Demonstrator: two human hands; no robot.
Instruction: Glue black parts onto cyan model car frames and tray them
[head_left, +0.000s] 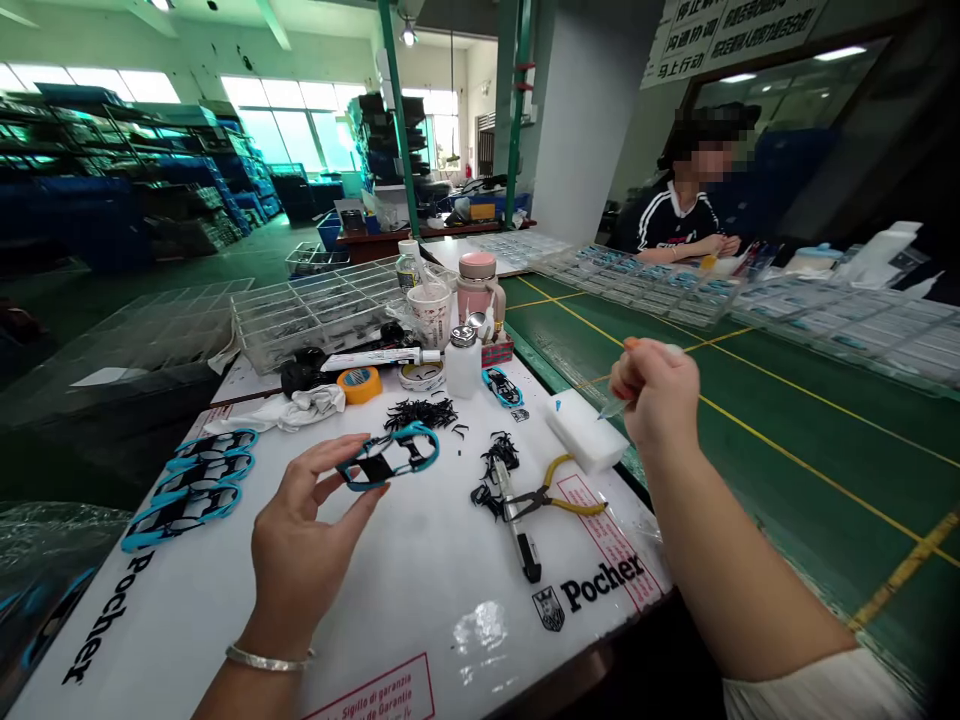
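Observation:
My left hand (311, 525) pinches a blue-rimmed oval part with black inserts (386, 460) by its edges, tilted above the white work surface. My right hand (660, 395) is closed around something small; only a thin translucent tip (613, 407) shows below the fingers. That tip is close to a white foam block (585, 430), which has a tiny blue piece stuck on its top. Between the hands lie small black curved strips (420, 412) in piles. Yellow-handled pliers (559, 495) rest across a slim knife-like tool (517, 530).
Similar blue parts (191, 485) lie in a row at left; another (502, 388) lies near a white pump bottle (463, 365). Behind are orange tape (360, 385), a pink flask (478, 285), a paper cup (430, 312) and a clear divided tray (322, 310). A co-worker (679, 220) sits at right.

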